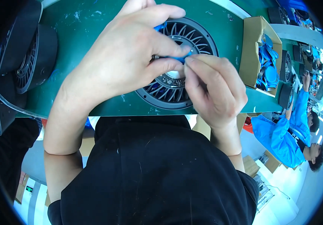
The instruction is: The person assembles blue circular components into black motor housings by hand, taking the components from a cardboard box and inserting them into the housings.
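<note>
A black spoked wheel [169, 93] lies flat on the green table in front of me, its silvery centre partly covered by my hands. My left hand [127, 48] reaches over it from the left, thumb and a finger closed on a thin blue piece [180, 59] above the wheel's centre. At the right end of that piece, my right hand [219, 84] has its thumb and fingertips pinched together. My fingers hide most of the blue piece, so its full shape does not show. Another bit of blue peeks out beside the left fingers, near the wheel's upper edge.
An open cardboard box [249, 56] full of blue round caps stands to the right on the green table [71, 41]. More black wheels [37, 60] are stacked at the left; others line the right side. A person in a blue jacket [281, 138] works beyond the right.
</note>
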`<state>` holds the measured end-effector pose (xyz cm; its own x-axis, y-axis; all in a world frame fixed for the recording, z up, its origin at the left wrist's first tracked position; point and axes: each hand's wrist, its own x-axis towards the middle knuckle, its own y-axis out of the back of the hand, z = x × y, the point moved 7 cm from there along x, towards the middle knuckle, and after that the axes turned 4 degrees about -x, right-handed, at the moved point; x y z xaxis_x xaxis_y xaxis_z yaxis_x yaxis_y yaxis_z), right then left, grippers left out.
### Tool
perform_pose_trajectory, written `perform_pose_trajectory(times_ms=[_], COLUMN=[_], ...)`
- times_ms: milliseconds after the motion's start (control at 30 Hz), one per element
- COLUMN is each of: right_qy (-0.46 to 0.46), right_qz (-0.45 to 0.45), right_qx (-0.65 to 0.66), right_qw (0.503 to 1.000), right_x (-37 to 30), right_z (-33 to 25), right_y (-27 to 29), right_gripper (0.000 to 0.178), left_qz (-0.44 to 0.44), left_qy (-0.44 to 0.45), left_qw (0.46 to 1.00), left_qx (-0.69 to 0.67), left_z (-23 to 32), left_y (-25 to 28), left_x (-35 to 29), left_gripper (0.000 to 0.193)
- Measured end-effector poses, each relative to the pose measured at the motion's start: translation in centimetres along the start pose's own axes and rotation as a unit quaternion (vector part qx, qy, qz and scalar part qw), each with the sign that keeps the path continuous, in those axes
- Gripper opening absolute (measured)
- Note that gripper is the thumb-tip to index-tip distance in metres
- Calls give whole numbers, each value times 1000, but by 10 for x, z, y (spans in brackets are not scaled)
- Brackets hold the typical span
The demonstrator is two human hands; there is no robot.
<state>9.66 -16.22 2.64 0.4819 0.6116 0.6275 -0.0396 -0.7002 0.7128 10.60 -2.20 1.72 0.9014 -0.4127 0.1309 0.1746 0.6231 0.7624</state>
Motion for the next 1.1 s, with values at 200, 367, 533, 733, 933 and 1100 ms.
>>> perform_pose_trajectory(times_ms=[200,367,533,733,933,1100], right_qy=[-99,-104,-91,-84,-84,-14], right_qz=[-30,-85,-159,-200,-179,-179], right_qx=[60,60,27,-20,-37,-226], right_qw=[993,989,983,976,980,957], right_x=[-11,-5,-7,-2,3,20], right_z=[2,2,-5,-5,-15,-31], right_y=[0,-3,-5,-11,5,2], right_gripper=[27,31,38,44,41,32], left_qz=[153,377,364,155,145,112], left_qy=[-58,198,169,376,366,435], left_qw=[986,762,785,643,808,769], left_qx=[-23,-488,-472,-649,-438,-456], left_z=[-8,-81,-74,-58,-28,-43], left_y=[-2,-7,-10,-56,-53,-53], left_x=[-3,-23,-65,-91,-80,-84], left_gripper=[12,7,13,43,65,58])
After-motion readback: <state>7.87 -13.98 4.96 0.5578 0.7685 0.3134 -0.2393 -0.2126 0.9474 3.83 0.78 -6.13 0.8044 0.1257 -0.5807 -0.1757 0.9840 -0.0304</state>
